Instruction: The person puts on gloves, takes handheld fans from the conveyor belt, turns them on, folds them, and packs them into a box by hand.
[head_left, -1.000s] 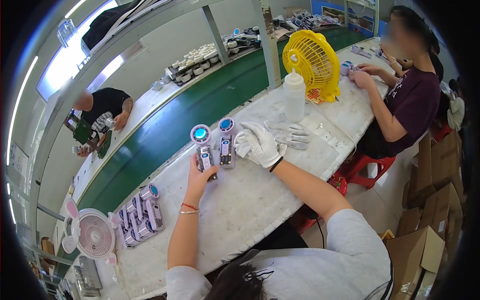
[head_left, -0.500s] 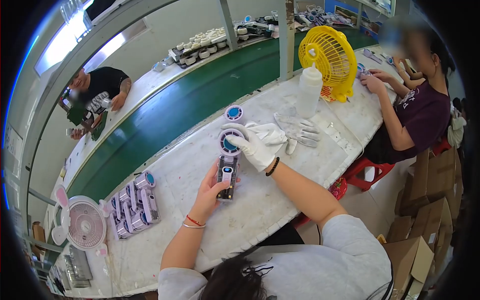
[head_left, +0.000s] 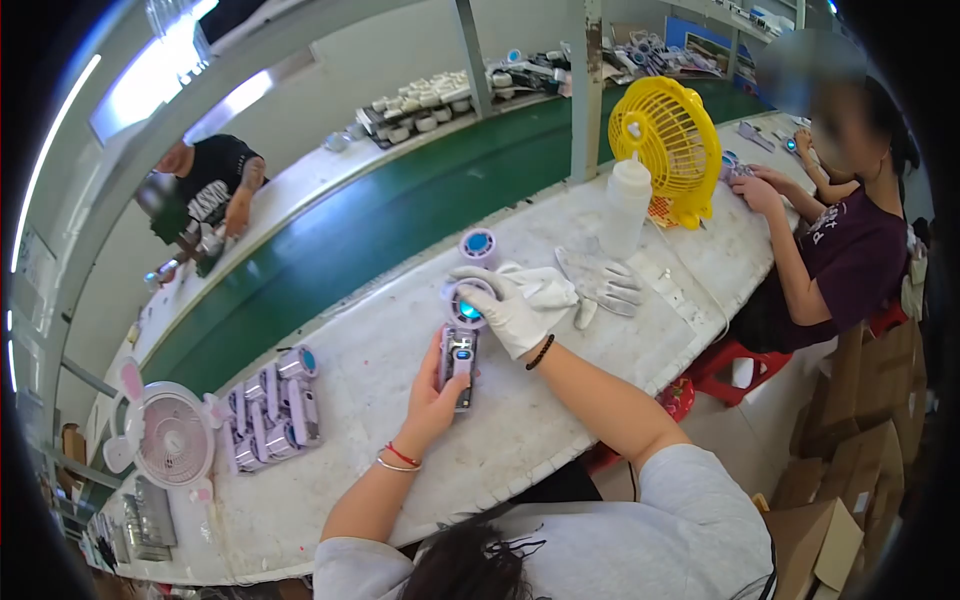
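Note:
My bare left hand (head_left: 432, 400) is wrapped round the clear-cased handle of a small handheld fan (head_left: 463, 352), held upright over the white table. My right hand (head_left: 512, 312), in a white glove, is closed on the round head of that same fan, thumb across its blue centre. Just behind it stands the round head of a second handheld fan (head_left: 478, 246), its lower part hidden. A crumpled white cloth or glove (head_left: 545, 287) lies beside my right hand, and a grey-white glove (head_left: 603, 280) rests further right.
Several lilac fans (head_left: 272, 410) are stacked at the left, beside a pink rabbit-eared fan (head_left: 174, 435). A white bottle (head_left: 627, 205) and yellow fan (head_left: 668, 145) stand at the back right. One co-worker sits right, another works across the green belt (head_left: 370, 270).
My right hand has come off the white cloth and closed on the head of the fan in my left hand. That fan has moved right, in front of the second fan.

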